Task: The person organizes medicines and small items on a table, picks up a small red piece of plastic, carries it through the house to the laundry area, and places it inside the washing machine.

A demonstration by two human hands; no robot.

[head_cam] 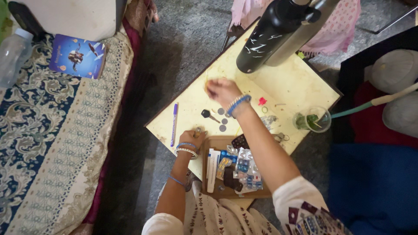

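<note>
Right hand (221, 90) stretches across the table (287, 82), grip unclear; left hand (191, 137) pinches a small object (198, 130).

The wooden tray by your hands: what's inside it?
The tray holds a heap of blister packs, a white tube along its left side, and a dark remote-like thing at the top. The right arm covers the tray's right edge, and whatever is under the packs is hidden.

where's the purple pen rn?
Head view: the purple pen lies on the left part of the yellow table, just above the left hand and left of the black-headed key.
</note>
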